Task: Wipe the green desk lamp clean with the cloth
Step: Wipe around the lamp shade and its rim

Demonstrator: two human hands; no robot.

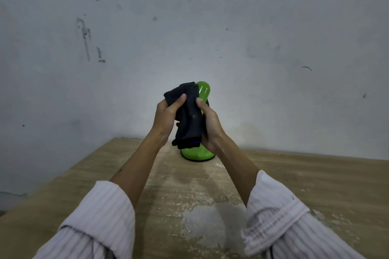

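Head view: a dark cloth (187, 114) is gripped by the left hand (167, 119) and right hand (210, 125), fingers closed on it. The green desk lamp (199, 152) stands upright just beyond the fingers, its shade (203, 91) above the right thumb, both hands equally near.

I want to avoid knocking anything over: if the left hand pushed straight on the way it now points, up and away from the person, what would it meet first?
Probably the dark cloth the left hand already grips, then the green desk lamp behind; depth is unclear.
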